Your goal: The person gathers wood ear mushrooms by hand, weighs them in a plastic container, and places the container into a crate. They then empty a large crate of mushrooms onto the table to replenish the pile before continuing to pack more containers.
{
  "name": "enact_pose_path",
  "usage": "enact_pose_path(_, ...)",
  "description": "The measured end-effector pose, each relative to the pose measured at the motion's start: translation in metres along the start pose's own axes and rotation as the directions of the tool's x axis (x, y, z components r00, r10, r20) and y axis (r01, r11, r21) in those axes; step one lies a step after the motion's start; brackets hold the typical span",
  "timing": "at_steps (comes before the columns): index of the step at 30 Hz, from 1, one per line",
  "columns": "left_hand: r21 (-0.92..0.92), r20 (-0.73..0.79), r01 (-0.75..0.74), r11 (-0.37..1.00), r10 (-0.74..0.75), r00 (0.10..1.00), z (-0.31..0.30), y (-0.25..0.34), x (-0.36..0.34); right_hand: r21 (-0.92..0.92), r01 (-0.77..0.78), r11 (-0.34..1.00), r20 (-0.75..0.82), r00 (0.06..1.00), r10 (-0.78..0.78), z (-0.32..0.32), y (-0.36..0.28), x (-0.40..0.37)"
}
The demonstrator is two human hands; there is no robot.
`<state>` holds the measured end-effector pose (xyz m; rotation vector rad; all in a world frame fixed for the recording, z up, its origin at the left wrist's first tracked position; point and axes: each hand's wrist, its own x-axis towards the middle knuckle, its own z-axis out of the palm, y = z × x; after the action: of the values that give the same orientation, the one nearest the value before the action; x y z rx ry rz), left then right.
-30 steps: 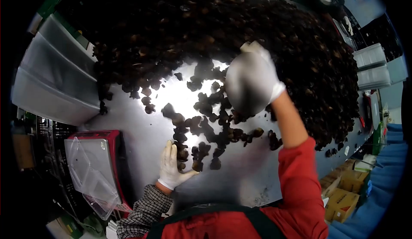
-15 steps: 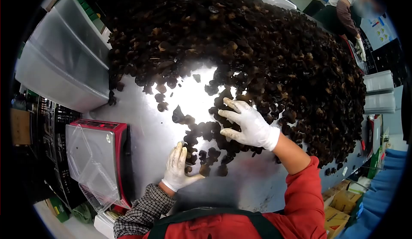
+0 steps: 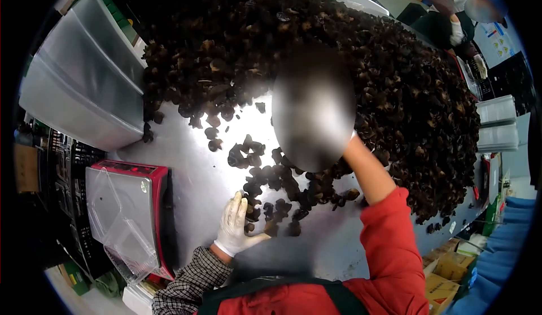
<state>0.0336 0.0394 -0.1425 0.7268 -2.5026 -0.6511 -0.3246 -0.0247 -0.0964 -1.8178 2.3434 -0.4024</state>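
Note:
A large heap of dark brown pieces, which look like wood ear mushrooms (image 3: 412,106), covers the back and right of the metal table (image 3: 197,190). In a white glove, my left hand (image 3: 234,227) lies by the near edge of a small loose cluster of mushrooms (image 3: 271,179). Its fingers are stretched out and the thumb points right, with nothing held. My right hand (image 3: 322,114) reaches forward over the heap's front edge. An oval blur covers it, so its fingers and anything in them are hidden.
On the left stand nested clear plastic bins (image 3: 84,77) and a red scale (image 3: 127,213) with a clear plastic container (image 3: 116,224) on it. White stacked trays (image 3: 497,123) are at the right. Another person (image 3: 451,10) works at the far right corner.
My right hand has moved forward from the loose cluster onto the heap. Several mushrooms in the cluster have shifted. My left hand has barely moved. The other person's arm has moved up.

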Motion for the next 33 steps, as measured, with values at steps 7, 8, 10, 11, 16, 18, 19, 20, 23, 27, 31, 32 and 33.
enact_pose_path(7, 0.0, 0.001, 0.006, 1.0, -0.006, 1.0, -0.003, 0.003, 0.002, 0.385, 0.376, 0.843, 0.166, 0.87, -0.464, -0.047, -0.071, -0.077)
enact_pose_path(8, -0.006, -0.002, 0.006, 1.0, -0.006, 1.0, -0.003, 0.002, 0.002, 0.343, 0.403, 0.848, 0.02, 0.9, -0.436, -0.048, -0.068, -0.059)
enact_pose_path(10, -0.007, -0.004, 0.003, 1.0, -0.003, 1.0, -0.003, 0.001, 0.001, 0.095, 0.35, 0.932, -0.075, 0.936, -0.344, -0.034, -0.052, -0.004)
enact_pose_path(11, -0.002, -0.004, 0.0, 1.0, 0.0, 1.0, -0.002, -0.001, 0.001, -0.056, 0.272, 0.961, -0.107, 0.955, -0.277, -0.027, -0.045, 0.021)
enact_pose_path(16, -0.028, -0.004, 0.027, 0.999, -0.027, 1.0, -0.004, 0.001, 0.001, -0.124, 0.103, 0.987, 0.176, 0.981, -0.08, 0.017, -0.057, 0.019)
enact_pose_path(18, -0.025, -0.004, 0.01, 1.0, -0.01, 1.0, -0.003, -0.001, 0.001, -0.09, 0.291, 0.953, 0.187, 0.944, -0.271, 0.021, -0.077, -0.038)
enact_pose_path(19, -0.02, -0.01, -0.002, 1.0, 0.002, 1.0, -0.003, 0.0, 0.002, -0.053, 0.38, 0.923, 0.158, 0.916, -0.368, 0.019, -0.084, -0.068)
enact_pose_path(20, -0.017, -0.011, -0.021, 1.0, 0.021, 1.0, -0.004, 0.001, 0.002, -0.005, 0.43, 0.903, 0.189, 0.887, -0.421, 0.01, -0.092, -0.094)
enact_pose_path(23, -0.071, -0.019, -0.026, 0.997, 0.025, 1.0, -0.008, 0.004, 0.005, 0.275, 0.452, 0.848, 0.136, 0.855, -0.5, -0.017, -0.09, -0.134)
enact_pose_path(27, -0.099, -0.151, -0.019, 0.995, 0.004, 0.989, -0.017, 0.017, 0.07, 0.212, 0.288, 0.934, -0.233, 0.943, -0.238, -0.056, -0.028, -0.118)
enact_pose_path(31, 0.128, -0.131, 0.079, 0.989, -0.062, 0.989, 0.001, -0.006, 0.164, 0.006, -0.114, 0.993, -0.298, 0.948, 0.111, -0.033, 0.059, -0.08)
enact_pose_path(32, 0.217, -0.093, 0.118, 0.969, -0.1, 0.991, 0.009, -0.015, 0.182, -0.009, -0.193, 0.981, -0.252, 0.95, 0.185, -0.026, 0.06, -0.073)
enact_pose_path(33, 0.308, 0.013, 0.15, 0.939, -0.162, 0.987, 0.014, -0.02, 0.197, -0.053, -0.221, 0.974, -0.2, 0.958, 0.207, -0.016, 0.052, -0.073)
